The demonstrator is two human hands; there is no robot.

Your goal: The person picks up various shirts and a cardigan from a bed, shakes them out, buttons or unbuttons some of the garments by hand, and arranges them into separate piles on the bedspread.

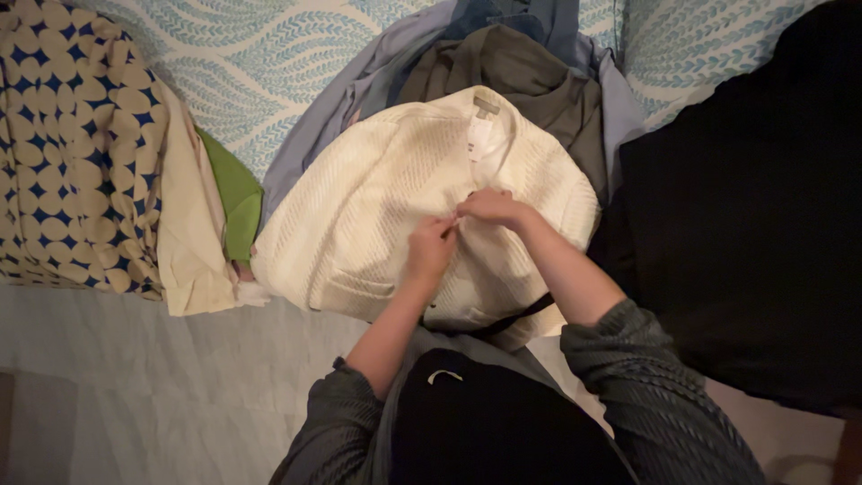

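A cream knitted cardigan (359, 216) lies spread face up on the bed, collar away from me. Both my hands meet at its front opening, around the middle. My left hand (431, 247) pinches the cardigan's front edge with its fingers closed. My right hand (489, 207) grips the opposite edge just above, touching the left fingertips. Whether a button sits between the fingers is hidden. A white tag (485, 136) hangs inside the neckline.
Under the cardigan lie a dark olive garment (530, 76) and bluish-grey clothes (359, 94). A navy-and-cream patterned cloth (72, 144), a cream cloth (189, 224) and a green item (235, 193) are piled at left. A black fabric mass (754, 216) fills the right. The bedspread (260, 54) has a blue leaf pattern.
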